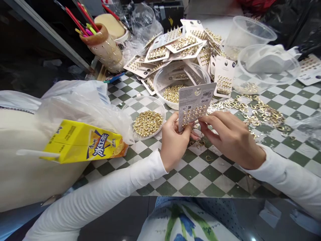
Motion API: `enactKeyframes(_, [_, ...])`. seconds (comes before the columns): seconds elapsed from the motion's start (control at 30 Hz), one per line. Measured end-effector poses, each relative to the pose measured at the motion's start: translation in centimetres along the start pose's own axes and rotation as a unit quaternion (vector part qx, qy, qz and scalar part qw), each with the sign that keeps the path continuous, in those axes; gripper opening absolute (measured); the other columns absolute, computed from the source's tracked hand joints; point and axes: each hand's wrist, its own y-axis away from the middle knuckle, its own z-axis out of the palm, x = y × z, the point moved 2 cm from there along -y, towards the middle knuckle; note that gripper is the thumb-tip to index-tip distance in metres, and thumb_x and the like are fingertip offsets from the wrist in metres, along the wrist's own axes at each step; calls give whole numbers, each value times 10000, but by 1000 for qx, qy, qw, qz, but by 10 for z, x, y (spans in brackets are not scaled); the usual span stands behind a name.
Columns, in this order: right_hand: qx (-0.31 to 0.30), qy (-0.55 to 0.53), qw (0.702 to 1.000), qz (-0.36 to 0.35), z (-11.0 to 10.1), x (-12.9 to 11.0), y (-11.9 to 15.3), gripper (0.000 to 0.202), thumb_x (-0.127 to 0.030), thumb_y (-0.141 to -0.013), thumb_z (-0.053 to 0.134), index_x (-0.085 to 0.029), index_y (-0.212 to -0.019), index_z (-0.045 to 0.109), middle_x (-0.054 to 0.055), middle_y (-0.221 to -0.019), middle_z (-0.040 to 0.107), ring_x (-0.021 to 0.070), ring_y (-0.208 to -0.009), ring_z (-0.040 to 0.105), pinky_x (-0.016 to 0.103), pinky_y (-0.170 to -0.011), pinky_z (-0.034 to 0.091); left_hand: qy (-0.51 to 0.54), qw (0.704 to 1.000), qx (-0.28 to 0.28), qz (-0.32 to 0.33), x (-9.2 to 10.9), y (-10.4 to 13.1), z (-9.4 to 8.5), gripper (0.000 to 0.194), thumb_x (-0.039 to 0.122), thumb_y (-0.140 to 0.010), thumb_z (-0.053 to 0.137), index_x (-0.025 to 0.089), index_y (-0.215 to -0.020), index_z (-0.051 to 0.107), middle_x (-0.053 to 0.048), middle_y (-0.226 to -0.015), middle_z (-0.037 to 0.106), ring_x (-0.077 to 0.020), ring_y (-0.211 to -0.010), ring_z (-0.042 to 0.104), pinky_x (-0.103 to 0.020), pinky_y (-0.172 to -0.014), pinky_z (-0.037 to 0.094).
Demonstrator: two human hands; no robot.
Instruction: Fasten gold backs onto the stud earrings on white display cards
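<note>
An earring card (194, 98) stands upright in my left hand (175, 140), thumb and fingers closed on its lower left edge. Its printed back, with a price label and rows of small gold earring backs, faces me. My right hand (225, 134) is pinched at the card's lower right edge, at the bottom row; whatever is between its fingertips is too small to make out. Below the hands, a few loose gold earring pieces (199, 144) lie on the checked table. Just left of my left hand sits a clear lid (160, 103) heaped with small gold earring backs (147, 124).
Behind the card is a clear tub (157, 83) with gold pieces (173, 93). A pile of filled earring cards (175, 43) lies beyond. Loose gold hoops (263, 112) spread at right, near clear tubs (268, 77). A yellow drink carton (80, 142) and a pen cup (105, 50) stand left.
</note>
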Motion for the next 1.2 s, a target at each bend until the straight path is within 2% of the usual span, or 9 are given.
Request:
enactKeyframes(0.27, [10, -6, 1000, 19, 5, 2, 1, 106, -60, -973, 591, -126, -1040, 640, 97, -838, 709, 223, -733, 677, 358, -668, 557, -27, 999, -20, 40, 2, 7, 0, 161, 210, -888, 742, 215, -901, 582, 48, -724, 687, -104, -538, 702, -207, -531, 627])
enactKeyframes(0.53, [-1, -53, 998, 15, 7, 13, 5, 121, -77, -982, 601, -122, -1089, 635, 101, -881, 716, 228, -784, 691, 367, -697, 556, 23, 999, -43, 18, 7, 7, 2, 276, 306, -829, 827, 217, -954, 597, 12, -929, 718, -120, -726, 729, -253, -660, 684])
enactKeyframes(0.67, [4, -83, 997, -10, 2, 14, 4, 143, -88, -963, 647, -156, -1089, 640, 94, -934, 742, 224, -830, 717, 357, -718, 568, 32, 999, -41, 8, 6, 5, 2, 337, 359, -838, 821, 223, -1044, 591, -12, -1028, 737, -140, -758, 752, -261, -643, 687])
enactKeyframes(0.73, [39, -128, 991, 21, -5, 17, 1, 136, -90, -940, 684, -187, -1031, 656, 60, -913, 753, 193, -807, 724, 327, -714, 571, 26, 999, -31, -9, 5, 4, 1, 357, 392, -867, 791, 207, -1083, 577, -26, -978, 753, -151, -706, 764, -273, -635, 687])
enactKeyframes(0.83, [72, -189, 968, 151, -13, 28, -2, 108, -146, -901, 741, -232, -934, 683, 0, -822, 737, 154, -709, 683, 319, -696, 563, 20, 1000, -13, -16, 4, 1, 1, 346, 401, -913, 742, 179, -1099, 553, -28, -867, 758, -171, -660, 777, -295, -660, 694])
enactKeyframes(0.87, [42, -215, 958, 187, -13, 33, -3, 88, -174, -894, 748, -242, -919, 698, -7, -809, 733, 155, -698, 672, 330, -696, 562, 22, 1000, -8, -10, 5, 1, 1, 340, 398, -915, 741, 177, -1091, 552, -29, -859, 759, -176, -665, 782, -299, -666, 696])
enactKeyframes(1.0, [-153, -354, 896, 221, -3, 46, 1, 28, -260, -861, 758, -246, -837, 758, -7, -759, 747, 158, -672, 671, 326, -627, 551, 32, 999, -20, 17, 6, 0, 0, 287, 400, -923, 729, 162, -1038, 616, -46, -913, 772, -187, -712, 795, -339, -718, 710])
enactKeyframes(1.1, [-183, -370, 880, 234, 4, 49, 5, 74, -307, -857, 762, -236, -837, 772, 15, -775, 755, 166, -685, 670, 328, -618, 540, 23, 1000, -15, 6, 4, 2, -1, 275, 372, -896, 759, 152, -1005, 635, -64, -899, 780, -231, -823, 809, -390, -796, 709])
enactKeyframes(1.2, [-189, -380, 874, 238, 7, 47, 5, 128, -352, -878, 743, -228, -851, 759, 31, -807, 754, 165, -701, 664, 328, -621, 522, 22, 1000, 16, -11, 2, 3, -2, 284, 324, -842, 810, 169, -984, 618, -97, -1017, 792, -277, -1000, 795, -451, -923, 684])
